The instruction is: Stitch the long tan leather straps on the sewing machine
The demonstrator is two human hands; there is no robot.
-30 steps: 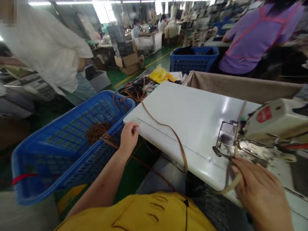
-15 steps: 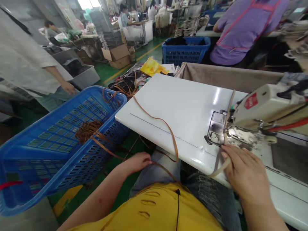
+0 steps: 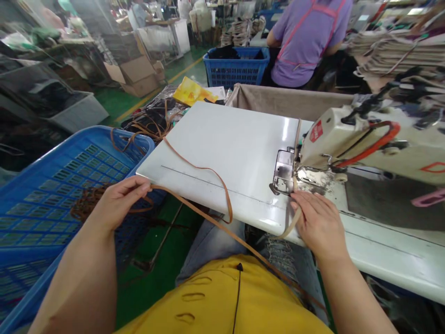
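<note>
Brown strap (image 3: 208,217) is pinched in my left hand (image 3: 122,198), at the near-left corner of the white sewing table (image 3: 222,139). From there it slopes down to the right across my lap. My right hand (image 3: 318,220) is closed on a pale strap (image 3: 291,226) in front of the sewing machine (image 3: 333,127). That strap runs under the presser area, over the metal plate (image 3: 284,169), and its near part loops over the table edge. Another stretch of brown strap (image 3: 212,170) curves loosely across the tabletop.
A blue basket (image 3: 45,174) with a bundle of brown straps (image 3: 85,204) stands at my left. Behind the table are a fabric-lined bin (image 3: 278,97), a yellow bag (image 3: 194,90) and a second blue basket (image 3: 236,72). A person in purple (image 3: 309,41) sits farther back.
My left hand has moved left and up from my lap, drawing the brown strap out longer. My right hand stays by the machine. The view has turned right; the person in white is out of sight.
</note>
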